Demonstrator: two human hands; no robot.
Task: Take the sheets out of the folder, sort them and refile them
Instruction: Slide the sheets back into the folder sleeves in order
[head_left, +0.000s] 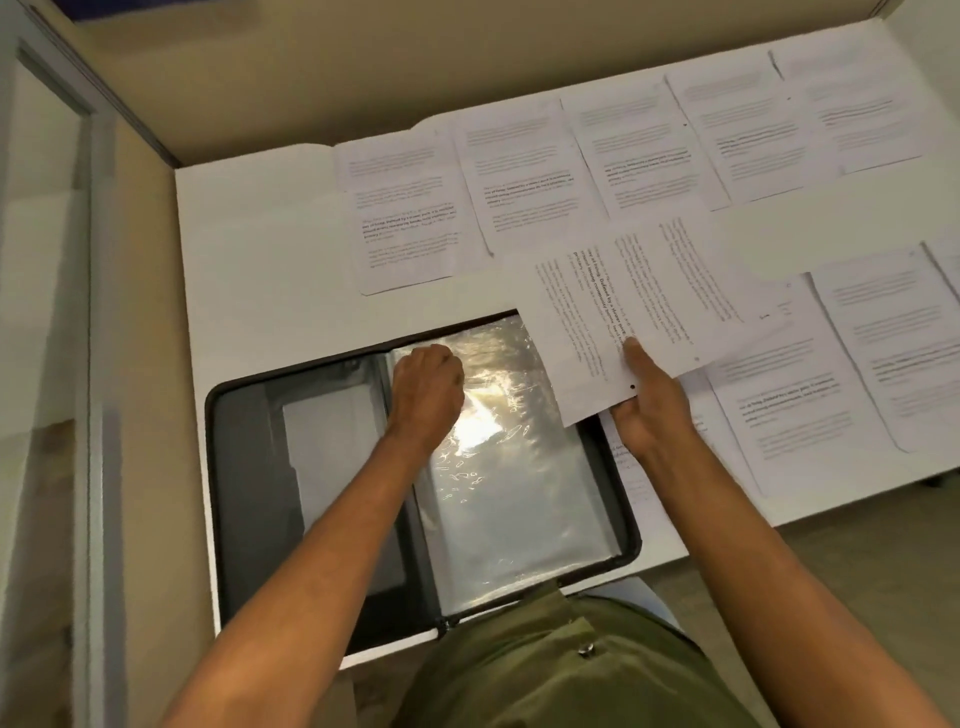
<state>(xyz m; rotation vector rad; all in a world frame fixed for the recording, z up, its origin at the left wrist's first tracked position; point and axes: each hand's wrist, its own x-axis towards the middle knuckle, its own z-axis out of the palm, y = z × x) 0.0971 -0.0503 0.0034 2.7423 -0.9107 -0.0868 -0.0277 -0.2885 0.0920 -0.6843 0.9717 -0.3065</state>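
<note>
From my head camera, the dark folder (415, 499) lies open flat on the white table (249, 249) in front of me, its rounded corners edged by a zip. Its right half is a glossy clear plastic sleeve (509, 467), crinkled and throwing back glare; its left half is matte grey with a paler pocket. My left hand (427, 387) is curled closed at the sleeve's top edge near the spine; whether it pinches the plastic I cannot tell, since the fingertips are tucked under. My right hand (649, 400) grips a printed sheet (639, 312) by its lower edge, thumb on top, the page turned sideways above the folder's right corner. More printed sheets (519, 182) lie in rows across the table, smooth and white, some overlapping. Their text is too blurred to read, and the rightmost ones are cut off by the frame.
</note>
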